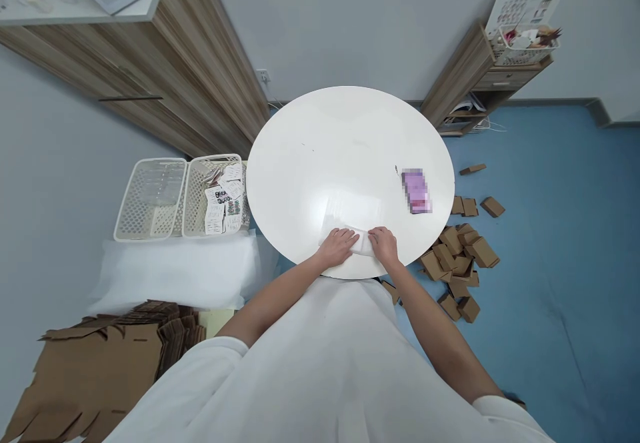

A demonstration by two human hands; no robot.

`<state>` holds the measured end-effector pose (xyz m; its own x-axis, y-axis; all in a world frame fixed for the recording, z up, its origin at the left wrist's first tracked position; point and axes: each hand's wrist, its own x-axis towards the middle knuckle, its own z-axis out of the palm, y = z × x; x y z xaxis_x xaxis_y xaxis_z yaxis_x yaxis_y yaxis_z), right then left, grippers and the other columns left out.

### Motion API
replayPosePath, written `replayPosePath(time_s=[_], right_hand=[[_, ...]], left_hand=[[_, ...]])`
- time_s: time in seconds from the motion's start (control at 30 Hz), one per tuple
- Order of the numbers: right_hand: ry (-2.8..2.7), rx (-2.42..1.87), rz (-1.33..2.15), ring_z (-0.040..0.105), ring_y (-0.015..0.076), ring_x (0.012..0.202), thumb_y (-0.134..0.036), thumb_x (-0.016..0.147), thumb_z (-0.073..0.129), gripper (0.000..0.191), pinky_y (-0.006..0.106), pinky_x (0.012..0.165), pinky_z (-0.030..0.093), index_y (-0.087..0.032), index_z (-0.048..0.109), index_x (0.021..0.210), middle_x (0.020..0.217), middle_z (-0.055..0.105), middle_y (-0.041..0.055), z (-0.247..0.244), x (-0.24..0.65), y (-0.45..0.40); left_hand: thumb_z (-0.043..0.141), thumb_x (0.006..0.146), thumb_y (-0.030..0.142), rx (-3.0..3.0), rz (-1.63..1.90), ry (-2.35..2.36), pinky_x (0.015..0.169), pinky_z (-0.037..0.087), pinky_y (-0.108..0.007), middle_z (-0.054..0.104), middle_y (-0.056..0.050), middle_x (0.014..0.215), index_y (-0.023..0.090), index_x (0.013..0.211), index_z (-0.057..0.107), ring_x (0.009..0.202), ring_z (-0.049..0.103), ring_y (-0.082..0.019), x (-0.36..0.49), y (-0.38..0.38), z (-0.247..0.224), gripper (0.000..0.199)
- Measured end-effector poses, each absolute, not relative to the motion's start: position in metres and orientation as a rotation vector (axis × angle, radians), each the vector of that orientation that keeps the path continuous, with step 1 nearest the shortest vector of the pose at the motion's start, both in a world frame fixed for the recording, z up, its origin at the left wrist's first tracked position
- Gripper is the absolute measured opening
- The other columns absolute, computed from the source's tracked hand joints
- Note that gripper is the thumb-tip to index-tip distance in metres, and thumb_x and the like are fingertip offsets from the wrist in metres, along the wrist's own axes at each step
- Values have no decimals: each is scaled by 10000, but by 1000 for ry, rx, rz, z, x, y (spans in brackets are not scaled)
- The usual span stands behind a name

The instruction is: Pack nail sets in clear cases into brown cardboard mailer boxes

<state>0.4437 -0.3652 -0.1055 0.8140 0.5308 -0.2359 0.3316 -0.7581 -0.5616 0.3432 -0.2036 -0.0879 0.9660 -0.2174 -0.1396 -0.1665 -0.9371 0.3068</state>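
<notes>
At the near edge of the round white table (320, 143), a thin white foam sheet (353, 208) lies partly unrolled, its near end folded into a flat packet (363, 243). My left hand (339, 248) grips the packet's left side, with its fingers bent over the top. On the right side, my right hand (383, 244) has its fingers curled onto the packet's edge. Whatever may be inside the fold is hidden. Farther right on the tabletop rests a purple item (417, 191), blurred by pixelation.
Left of the table stand two white baskets, one with clear packs (163, 183), one with printed cards (223, 206). Below them lie a stack of white foam sheets (175, 270) and flat cardboard (100, 370). Several small brown boxes (457, 256) litter the blue floor at right.
</notes>
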Motion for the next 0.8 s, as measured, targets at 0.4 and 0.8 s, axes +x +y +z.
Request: replayPosePath(time_s=[0.4, 0.8], right_hand=[[303, -2016, 600, 551, 216, 919, -397, 642, 606, 707, 322, 685, 479, -197, 331, 1262, 1174, 476, 131, -104, 395, -368], [-207, -2090, 787, 565, 137, 673, -348, 677, 533, 317, 283, 653, 458, -167, 579, 933, 746, 614, 20, -89, 413, -340]], left_hand=[[485, 762, 269, 2874, -190, -219, 926, 257, -387, 419, -100, 1267, 203, 1266, 341, 1163, 342, -259, 345, -211, -97, 529], [480, 717, 204, 2516, -113, -20, 951, 312, -385, 429, -99, 1262, 183, 1289, 298, 1180, 363, -237, 341, -204, -93, 600]])
